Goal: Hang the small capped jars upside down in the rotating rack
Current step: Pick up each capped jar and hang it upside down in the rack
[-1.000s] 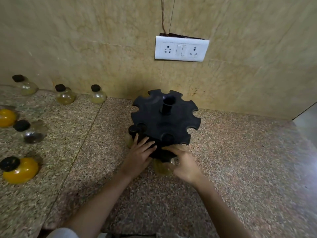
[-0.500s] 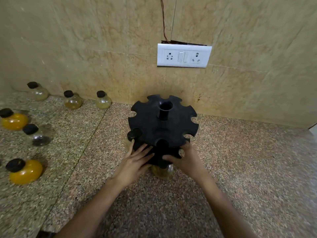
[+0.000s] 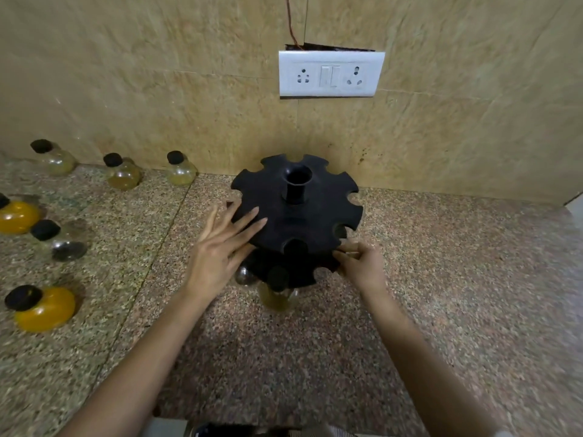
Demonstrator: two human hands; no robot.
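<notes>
A black two-tier rotating rack [image 3: 315, 212] with notched edges stands on the speckled counter near the wall. One jar with yellowish liquid [image 3: 277, 294] hangs cap-up in a front notch of the lower tier; a second jar [image 3: 244, 275] shows beside it, partly hidden. My left hand [image 3: 217, 247] is spread open, fingertips on the upper disc's left rim. My right hand [image 3: 359, 263] pinches the lower tier's right edge. Loose black-capped jars lie at left: three by the wall [image 3: 179, 168], [image 3: 123, 173], [image 3: 55, 157], a clear one [image 3: 61, 242] and two orange ones [image 3: 39, 305], [image 3: 15, 216].
A tiled wall rises right behind the rack, with a white socket-and-switch plate [image 3: 331, 74] and a thin wire above it. The granite counter [image 3: 457, 279] stretches to the right of the rack and toward me.
My left hand has lifted from the lower tier to the upper disc's rim, fingers spread. My right hand has shifted right along the lower tier, and the rack has turned slightly.
</notes>
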